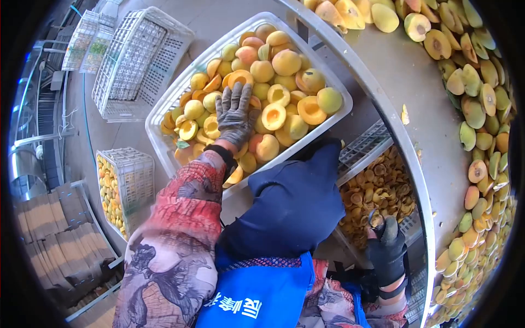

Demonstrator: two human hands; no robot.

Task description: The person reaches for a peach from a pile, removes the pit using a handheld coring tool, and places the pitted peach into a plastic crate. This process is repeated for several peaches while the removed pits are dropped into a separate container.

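My left hand (235, 113), in a grey glove, lies with its fingers stretched out on top of the fruit in a large white plastic crate (167, 143). Yellow, peach-like fruit (262, 71) fills this crate, several pieces cut in half with hollow centres. On the right, my right hand (387, 246), in a black glove, is closed around a small ring-shaped metal tool (375, 219); its handle is hidden in the fist. Below that hand, a crate holds brownish-yellow scraps (377, 188).
A curved metal-rimmed table (391, 106) runs along my right, with many fruit halves (473, 109) heaped on its far side. An empty white crate (136, 60) stands at upper left; a fruit-filled crate (136, 175) stands below it. Brown stacked sheets (60, 229) lie at lower left.
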